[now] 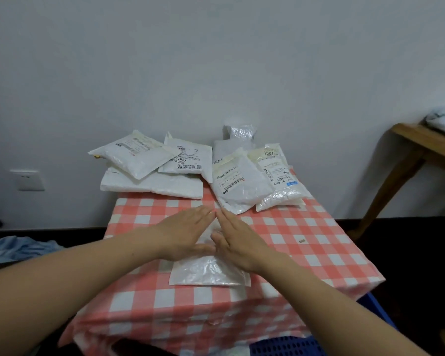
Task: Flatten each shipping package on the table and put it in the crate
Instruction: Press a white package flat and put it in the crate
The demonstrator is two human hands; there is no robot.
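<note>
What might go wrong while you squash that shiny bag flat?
The shiny package under the left hand and right hand may slide on the tablecloth when pressed. The big package at the back sticks out past the table's corner, so a bump might tip it off. The blue crate sits low, mostly out of view, so a drop might miss.

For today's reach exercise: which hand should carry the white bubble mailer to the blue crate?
Likely the right hand: the blue plastic crate sits below that side, farther from the left hand.
</note>
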